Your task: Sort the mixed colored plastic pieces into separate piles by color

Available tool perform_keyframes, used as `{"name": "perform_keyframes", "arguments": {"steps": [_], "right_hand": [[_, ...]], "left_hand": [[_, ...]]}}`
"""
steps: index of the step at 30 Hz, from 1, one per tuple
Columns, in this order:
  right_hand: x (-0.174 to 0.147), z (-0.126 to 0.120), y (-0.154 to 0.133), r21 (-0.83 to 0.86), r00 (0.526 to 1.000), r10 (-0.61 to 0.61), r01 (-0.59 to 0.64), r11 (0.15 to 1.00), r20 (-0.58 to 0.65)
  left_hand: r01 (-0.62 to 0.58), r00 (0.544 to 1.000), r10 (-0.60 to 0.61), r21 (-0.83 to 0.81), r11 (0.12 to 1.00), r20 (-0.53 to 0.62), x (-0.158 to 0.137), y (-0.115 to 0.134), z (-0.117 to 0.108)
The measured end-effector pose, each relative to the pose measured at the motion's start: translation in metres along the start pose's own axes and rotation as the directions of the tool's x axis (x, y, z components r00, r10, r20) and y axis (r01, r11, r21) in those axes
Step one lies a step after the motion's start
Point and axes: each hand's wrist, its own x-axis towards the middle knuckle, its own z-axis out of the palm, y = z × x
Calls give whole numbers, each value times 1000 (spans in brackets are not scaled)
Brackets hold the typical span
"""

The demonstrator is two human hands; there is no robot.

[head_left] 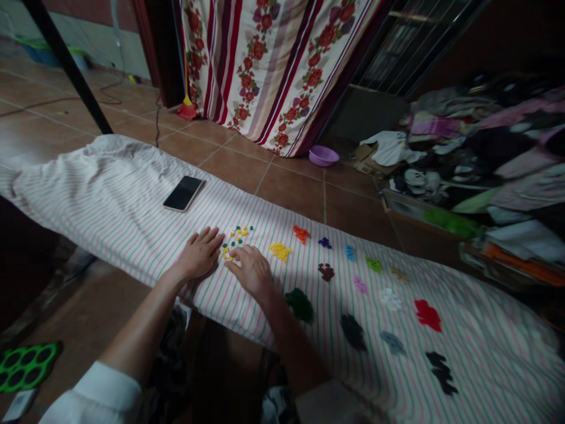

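My left hand (203,252) lies flat on the striped cloth, fingers stretched out, with nothing in it. Just right of it is a loose group of small yellow, green and white pieces (239,234), too small to name by kind. My right hand (252,270) reaches over the near end of this group, thumb and fingers bent together at the pieces. Whatever is between its fingertips is too small to make out. A pile of yellow pieces (280,252) sits to the right of that hand. The dark green pile (299,304) lies beside my right forearm.
More colour-sorted piles spread rightward over the striped cloth (128,194), among them orange (301,234), brown (326,271), red (428,315) and black (442,373). A phone (184,194) lies left of my hands. Beyond are a purple basin (323,156) and heaped clothes (485,141).
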Motion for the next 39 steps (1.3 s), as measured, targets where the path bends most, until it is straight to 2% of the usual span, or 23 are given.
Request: {"name": "perform_keyframes", "arguments": {"steps": [10, 17, 26, 31, 39], "right_hand": [[0, -6, 6, 55, 999, 16, -17, 998, 28], [-4, -16, 24, 64, 998, 5, -1, 998, -60], [-6, -40, 70, 20, 967, 128, -127, 992, -220], [-11, -44, 83, -47, 970, 129, -142, 989, -207], [-15, -37, 91, -80, 968, 98, -120, 990, -232]], "left_hand": [[12, 1000, -12, 1, 1000, 28, -1, 1, -4], [16, 1000, -16, 4, 1000, 26, 0, 2, -4], [9, 1000, -9, 7, 1000, 12, 1, -1, -1], [2, 1000, -2, 11, 1000, 11, 1, 0, -2], [-3, 1000, 3, 12, 1000, -3, 2, -2, 0]]}}
